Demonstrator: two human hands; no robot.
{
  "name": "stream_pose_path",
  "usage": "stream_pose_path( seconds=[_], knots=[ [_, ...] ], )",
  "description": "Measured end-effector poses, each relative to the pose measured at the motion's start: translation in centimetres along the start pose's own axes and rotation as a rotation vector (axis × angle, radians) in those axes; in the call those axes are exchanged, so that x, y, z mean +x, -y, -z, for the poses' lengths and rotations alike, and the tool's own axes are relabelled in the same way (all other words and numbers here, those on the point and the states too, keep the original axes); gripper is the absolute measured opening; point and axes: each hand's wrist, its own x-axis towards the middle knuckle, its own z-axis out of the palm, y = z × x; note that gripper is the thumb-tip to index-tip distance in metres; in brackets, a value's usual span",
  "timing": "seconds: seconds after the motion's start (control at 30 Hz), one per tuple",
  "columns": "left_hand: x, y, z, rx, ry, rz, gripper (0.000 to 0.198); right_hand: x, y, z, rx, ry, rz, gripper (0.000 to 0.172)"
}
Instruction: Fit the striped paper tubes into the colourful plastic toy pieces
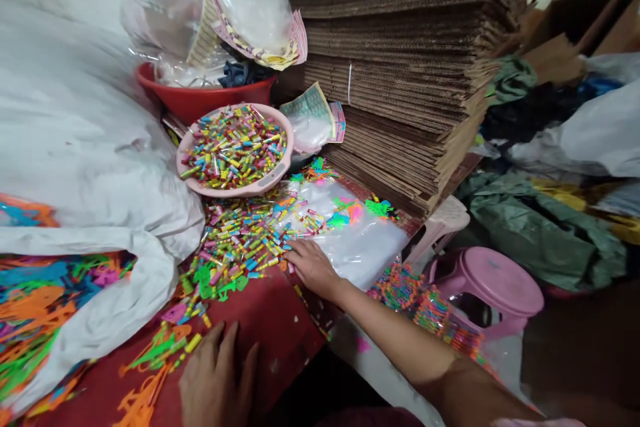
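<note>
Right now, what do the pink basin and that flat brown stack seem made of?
The pink basin looks like moulded plastic, smooth with a slight sheen. The brown stack looks like corrugated cardboard, matte, with fluted edges showing.

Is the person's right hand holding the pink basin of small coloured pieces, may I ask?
No, the right hand rests beside the loose coloured pieces on the table, apart from the pink basin.
</note>
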Motion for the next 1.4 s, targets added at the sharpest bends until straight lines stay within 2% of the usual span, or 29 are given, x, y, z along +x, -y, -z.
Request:
stream_pose_path(
  seconds=[0.1,0.2,0.33,0.43,0.53,0.67,0.87,1.0,1.07,1.17,1.27,1.33,1.4],
  knots=[
    [0.0,-0.4,0.3,0.002,0.013,0.024,0.038,0.9,-1.2,-0.4,0.098,-0.126,-0.031,0.030],
    [0.1,-0.7,0.6,-0.008,0.021,0.048,0.036,2.4,-3.2,-0.4,0.193,-0.275,-0.144,0.033],
    [0.1,-0.8,0.7,-0.035,-0.003,0.081,0.032,4.9,-5.5,0.6,0.216,-0.418,-0.272,0.043],
    [-0.1,-0.8,0.7,-0.060,-0.009,0.095,0.030,5.9,-5.7,1.5,0.200,-0.476,-0.285,0.045],
    [-0.2,-1.0,0.8,-0.070,-0.014,0.111,0.028,6.2,-4.0,1.6,0.200,-0.399,-0.178,0.036],
    [-0.2,-1.2,1.1,-0.103,-0.049,0.145,0.025,6.7,0.0,0.4,0.264,-0.286,-0.037,0.028],
    [-0.2,-1.6,1.6,-0.169,-0.113,0.217,0.022,8.5,6.9,-2.2,0.199,-0.123,0.099,0.042],
    [-0.6,-1.6,2.8,-0.242,-0.227,0.250,0.025,8.6,10.3,-4.0,0.179,-0.046,0.238,0.050],
    [-0.9,-0.3,3.8,-0.231,-0.290,0.264,0.030,8.5,11.0,-4.7,0.174,-0.052,0.298,0.049],
    [-2.3,4.2,6.2,-0.060,-0.446,0.376,0.031,8.5,10.8,-5.1,0.126,-0.096,0.322,0.045],
    [-5.6,10.9,9.7,0.218,-0.592,0.673,0.032,8.5,10.4,-4.5,0.028,-0.187,0.298,0.044],
    [-8.6,15.5,12.0,0.396,-0.710,0.902,0.046,8.8,10.9,-3.7,0.011,-0.270,0.316,0.044],
    [-11.5,19.7,13.8,0.488,-0.780,1.137,0.059,9.4,12.4,-2.9,0.079,-0.322,0.413,0.043]
  ],
)
